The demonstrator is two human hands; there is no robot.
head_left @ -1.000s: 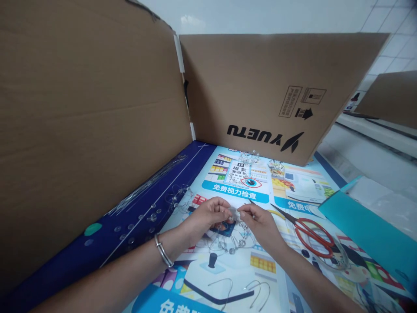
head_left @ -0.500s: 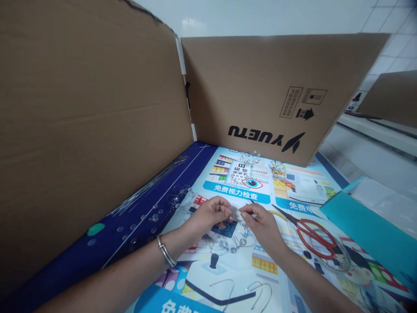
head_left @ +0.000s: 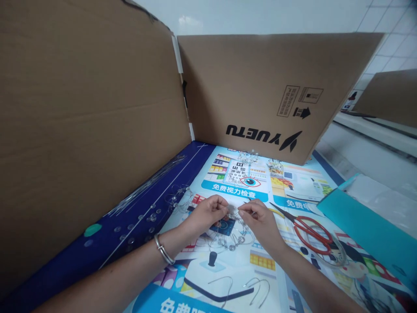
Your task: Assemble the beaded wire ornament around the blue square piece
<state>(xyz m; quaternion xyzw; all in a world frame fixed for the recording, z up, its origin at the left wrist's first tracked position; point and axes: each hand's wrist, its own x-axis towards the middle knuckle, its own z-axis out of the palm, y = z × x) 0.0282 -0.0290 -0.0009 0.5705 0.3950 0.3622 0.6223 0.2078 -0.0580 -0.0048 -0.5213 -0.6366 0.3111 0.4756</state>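
Observation:
My left hand (head_left: 211,213), with a silver bangle at its wrist, is closed in a pinch. Between its fingers and those of my right hand (head_left: 259,219) is a clear beaded wire piece (head_left: 232,247), whose lower loops with clear beads hang or lie over the printed sheet. My right hand pinches close beside it, thumb and forefinger together. The exact spot where the fingers grip is too small to make out. Bent thin wires (head_left: 259,289) lie nearer to me, and another beaded wire cluster (head_left: 177,196) rests left of my left hand.
Red-handled scissors (head_left: 312,234) lie right of my right hand, over a clear ring-shaped coil. Loose clear beads (head_left: 153,217) and straight wires (head_left: 150,184) are at the left. Cardboard panels (head_left: 260,87) stand behind and left. A teal box (head_left: 365,234) sits at the right.
The view has shifted slightly. Both hands stay close together, pinching at the beaded wire piece, with only tiny finger movement.

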